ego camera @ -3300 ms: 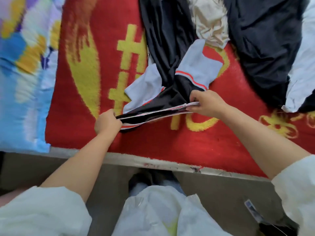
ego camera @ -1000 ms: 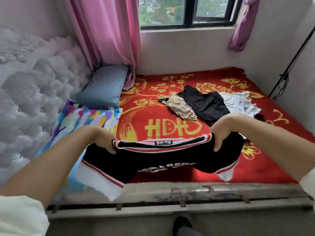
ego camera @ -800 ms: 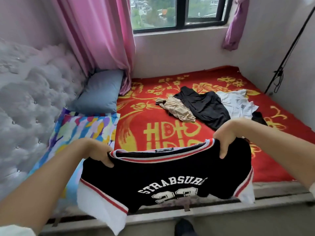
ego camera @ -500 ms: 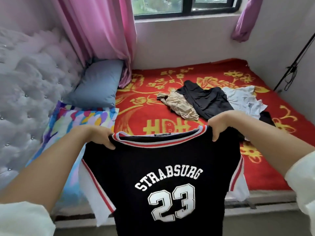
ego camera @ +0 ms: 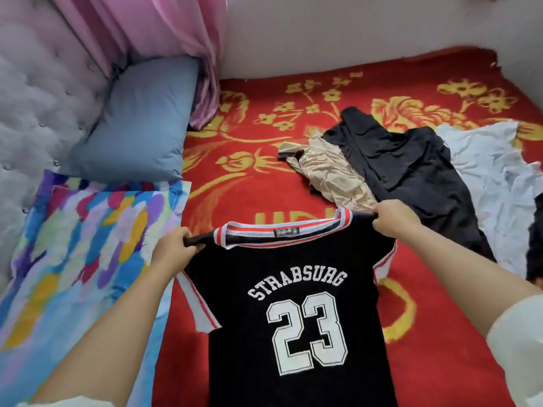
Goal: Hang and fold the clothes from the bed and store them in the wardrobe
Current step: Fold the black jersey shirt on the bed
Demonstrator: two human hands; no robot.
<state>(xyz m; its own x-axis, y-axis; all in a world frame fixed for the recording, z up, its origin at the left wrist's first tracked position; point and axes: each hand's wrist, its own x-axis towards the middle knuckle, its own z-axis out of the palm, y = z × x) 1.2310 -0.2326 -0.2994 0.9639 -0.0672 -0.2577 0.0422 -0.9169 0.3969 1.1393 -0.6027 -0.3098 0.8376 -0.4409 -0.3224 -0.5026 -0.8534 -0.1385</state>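
A black jersey point(ego camera: 296, 327) with a white "STRABSURG 23" print and a red-and-white striped collar is spread out in front of me over the red bed cover point(ego camera: 241, 177). My left hand point(ego camera: 173, 251) grips its left shoulder and my right hand point(ego camera: 393, 217) grips its right shoulder by the collar. Beyond it on the bed lie a beige garment point(ego camera: 329, 171), a black garment point(ego camera: 405, 168) and a white garment point(ego camera: 496, 183).
A blue-grey pillow point(ego camera: 138, 121) leans on the tufted headboard point(ego camera: 38, 98) at the left. A multicoloured pillow point(ego camera: 73, 259) lies in front of it. A pink curtain point(ego camera: 164, 39) hangs at the back wall. Another dark garment point(ego camera: 534, 248) shows at the right edge.
I lifted the jersey off the bed by its collar, held it up so it unfurled, and have now brought it down over the bed. The view has tilted downward.
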